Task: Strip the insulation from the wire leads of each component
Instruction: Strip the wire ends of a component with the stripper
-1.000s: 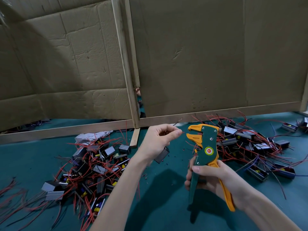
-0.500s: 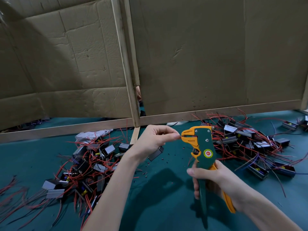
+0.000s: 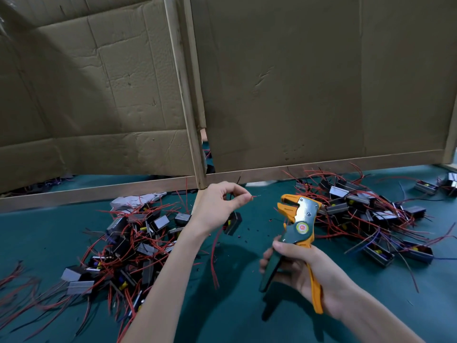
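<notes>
Partly, left hand (image 3: 217, 206) hides dangling component (image 3: 233, 222).

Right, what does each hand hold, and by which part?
Left hand pinches red wire lead near its tip; right hand grips green-orange wire stripper by its handles.

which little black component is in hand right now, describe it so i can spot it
On the green table, find the gap between the left heap and right heap of red-wired components. There the left hand pinches a red lead, and one black component hangs just under that hand. It alone is apart from the heaps.
</notes>
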Demonstrator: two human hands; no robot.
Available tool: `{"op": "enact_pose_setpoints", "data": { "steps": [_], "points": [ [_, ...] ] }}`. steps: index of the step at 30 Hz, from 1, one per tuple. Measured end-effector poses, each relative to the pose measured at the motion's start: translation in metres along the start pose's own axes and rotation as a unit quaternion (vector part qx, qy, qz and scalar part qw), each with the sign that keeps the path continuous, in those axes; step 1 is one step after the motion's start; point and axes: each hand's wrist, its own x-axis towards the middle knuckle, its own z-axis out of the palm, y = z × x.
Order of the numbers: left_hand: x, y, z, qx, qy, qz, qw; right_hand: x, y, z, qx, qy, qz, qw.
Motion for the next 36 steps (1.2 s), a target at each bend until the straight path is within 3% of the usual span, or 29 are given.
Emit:
{"op": "enact_pose_setpoints", "data": {
  "steps": [6, 9, 11, 14, 17, 20, 22, 25, 27, 30, 36],
  "points": [
    [0.015, 0.033, 0.032, -0.024, 0.133, 0.099, 0.986, 0.007, -0.001, -0.007, 0.017, 0.028, 0.053, 0.998],
    [0.031, 0.067, 0.067, -0.041, 0.104, 0.166, 0.980, 0.008, 0.000, -0.010, 0.040, -0.001, 0.082, 0.996],
    [0.037, 0.088, 0.091, -0.056, 0.025, 0.190, 0.980, 0.008, 0.000, -0.011, 0.044, -0.018, 0.092, 0.995],
    [0.031, 0.106, 0.110, -0.056, -0.161, 0.146, 0.975, 0.007, -0.002, -0.013, 0.010, -0.024, 0.090, 0.996],
    [0.015, 0.102, 0.102, -0.070, -0.245, 0.115, 0.960, 0.008, -0.004, -0.016, 0.019, -0.020, 0.085, 0.996],
    [0.002, 0.082, 0.069, -0.021, -0.243, 0.095, 0.965, 0.012, -0.004, -0.017, 0.037, -0.005, 0.087, 0.996],
    [-0.002, 0.057, 0.037, 0.121, -0.217, 0.059, 0.967, 0.013, -0.004, -0.018, 0.044, 0.002, 0.082, 0.996],
    [-0.008, 0.017, -0.011, 0.369, -0.136, -0.079, 0.916, 0.013, -0.006, -0.019, 0.042, 0.005, 0.072, 0.997],
    [-0.013, -0.001, -0.035, 0.452, -0.114, -0.166, 0.869, 0.012, -0.006, -0.020, 0.037, 0.000, 0.068, 0.997],
    [-0.013, -0.021, -0.050, 0.410, -0.126, -0.215, 0.877, 0.012, -0.007, -0.020, 0.035, -0.009, 0.060, 0.998],
    [-0.010, -0.044, -0.049, 0.324, -0.123, -0.190, 0.919, 0.012, -0.008, -0.022, 0.028, -0.008, 0.046, 0.999]
  ]
}}
